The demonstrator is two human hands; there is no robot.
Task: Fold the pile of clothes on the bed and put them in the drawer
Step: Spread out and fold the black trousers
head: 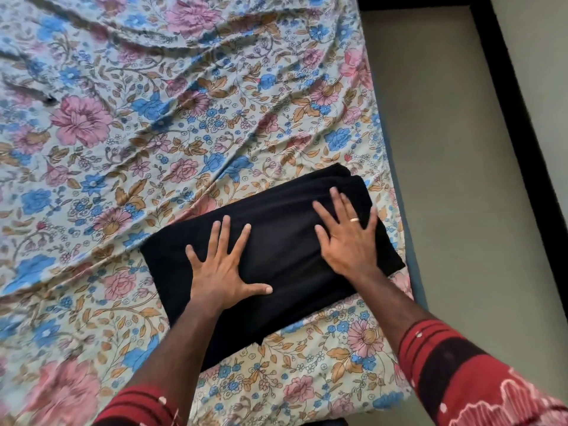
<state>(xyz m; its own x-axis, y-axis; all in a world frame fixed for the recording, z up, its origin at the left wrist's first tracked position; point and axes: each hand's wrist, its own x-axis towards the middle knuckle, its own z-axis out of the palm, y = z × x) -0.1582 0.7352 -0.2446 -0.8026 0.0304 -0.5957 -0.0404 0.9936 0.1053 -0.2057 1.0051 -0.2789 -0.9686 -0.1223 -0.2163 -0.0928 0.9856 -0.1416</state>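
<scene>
A folded black fabric garment (276, 250) lies near the right edge of a bed covered by a wrinkled floral sheet (129, 124). The left hand (219, 265) and right hand (347, 232) press flat on it, fingers spread, grasping nothing. Red patterned sleeves (479, 373) are cut off below; no drawer is in view

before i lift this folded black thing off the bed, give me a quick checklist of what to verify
1. black garment folded compact: ok, though its near corner trails toward the sleeves.
2. left hand flat on it, fingers spread: ok.
3. right hand flat on it: ok.
4. Garment fully on the floral bedsheet, not over the edge: ok.
5. Grip under the fold: not ok, palms only rest on top.
6. Drawer open and ready: cannot tell, not in view.
</scene>
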